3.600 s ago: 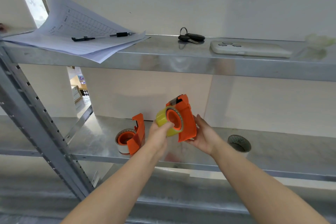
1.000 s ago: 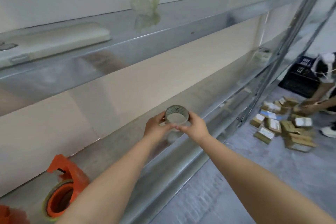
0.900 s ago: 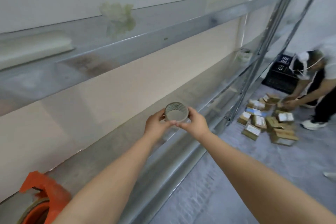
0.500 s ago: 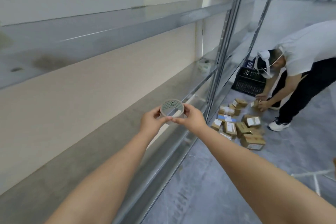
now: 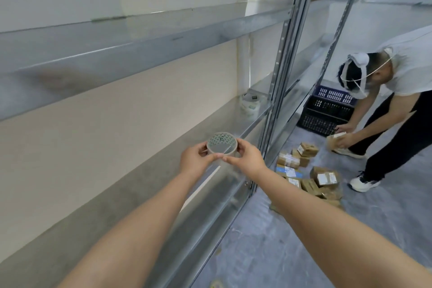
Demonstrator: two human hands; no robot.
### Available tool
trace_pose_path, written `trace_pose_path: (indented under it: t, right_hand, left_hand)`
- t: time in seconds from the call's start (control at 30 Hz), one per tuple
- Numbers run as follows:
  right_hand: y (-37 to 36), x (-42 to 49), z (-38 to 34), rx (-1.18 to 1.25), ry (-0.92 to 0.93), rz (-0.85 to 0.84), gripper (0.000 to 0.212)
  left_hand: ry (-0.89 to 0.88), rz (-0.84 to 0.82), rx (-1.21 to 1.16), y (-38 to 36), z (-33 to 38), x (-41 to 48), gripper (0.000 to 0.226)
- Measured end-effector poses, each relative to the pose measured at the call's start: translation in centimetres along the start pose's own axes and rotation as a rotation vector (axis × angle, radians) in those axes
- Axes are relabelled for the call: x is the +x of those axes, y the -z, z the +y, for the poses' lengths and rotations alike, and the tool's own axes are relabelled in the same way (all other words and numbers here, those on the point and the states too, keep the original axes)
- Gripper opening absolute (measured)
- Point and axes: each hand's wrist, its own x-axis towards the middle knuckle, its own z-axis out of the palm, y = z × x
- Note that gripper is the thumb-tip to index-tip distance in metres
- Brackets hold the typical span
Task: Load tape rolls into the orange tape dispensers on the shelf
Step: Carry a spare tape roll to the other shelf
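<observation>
A clear tape roll with a patterned inner core is held up in front of me, just above the front edge of the lower metal shelf. My left hand pinches its left side and my right hand pinches its right side, thumbs meeting under it. No orange tape dispenser is in view.
A perforated steel upright stands just right of my hands. A pale plastic-wrapped bundle sits at the shelf's far end. On the floor lie several small cardboard parcels, beside a dark crate. A person bends over them.
My view has swung to the right along the shelf, so the orange dispensers have left the frame. The tape roll stays held between both hands. The person on the right is now closer in view.
</observation>
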Motion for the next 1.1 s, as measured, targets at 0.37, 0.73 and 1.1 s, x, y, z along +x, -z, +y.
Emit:
trace_pose_path:
  t: [0.37,0.73,1.1]
  right_hand:
    - [4.6,14.9,3.2,-0.075,-0.037,-0.035,0.063]
    - [5.8,24.0,7.3,-0.105,-0.017,-0.228,0.057]
    - [9.5,29.4,10.6,-0.183,0.092,-0.516,0.084]
  left_hand:
    - [0.009,-0.046,0.203,-5.3,-0.3,14.9,0.041]
    - [0.171,0.117,0.219,-9.3,-3.5,21.1,0.043]
    - [0.402,0.502,0.071,-14.1,-3.0,21.2,0.087]
